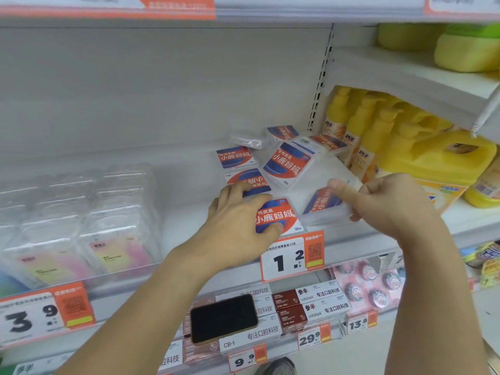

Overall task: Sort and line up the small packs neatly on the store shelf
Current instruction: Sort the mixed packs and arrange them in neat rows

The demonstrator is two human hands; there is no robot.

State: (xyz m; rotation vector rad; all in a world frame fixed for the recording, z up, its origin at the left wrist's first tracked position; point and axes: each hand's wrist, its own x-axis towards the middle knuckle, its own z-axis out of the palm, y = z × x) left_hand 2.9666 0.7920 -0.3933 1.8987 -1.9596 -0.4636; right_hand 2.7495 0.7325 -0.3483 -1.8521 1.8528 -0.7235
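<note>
Packs lie scattered on the shelf (189, 226); left hand (238, 220) grips front pack (278, 216), right hand (389, 201) pinches tilted pack (323, 203).

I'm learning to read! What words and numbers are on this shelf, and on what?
"小鹿妈妈", "30": pack under the left hand
"1 2": price tag
"3 9": left tag
"29.9", "13.8", "9.9": lower tags
"参半", "oralshark", "专注口腔科技": boxes
"CB-1": strip
Bottle labels: blurred

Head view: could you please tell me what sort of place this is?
Most likely a shop aisle: price tags clipped along the shelf edge, rows of yellow bottles and boxed goods, and both hands on small packs.
</note>
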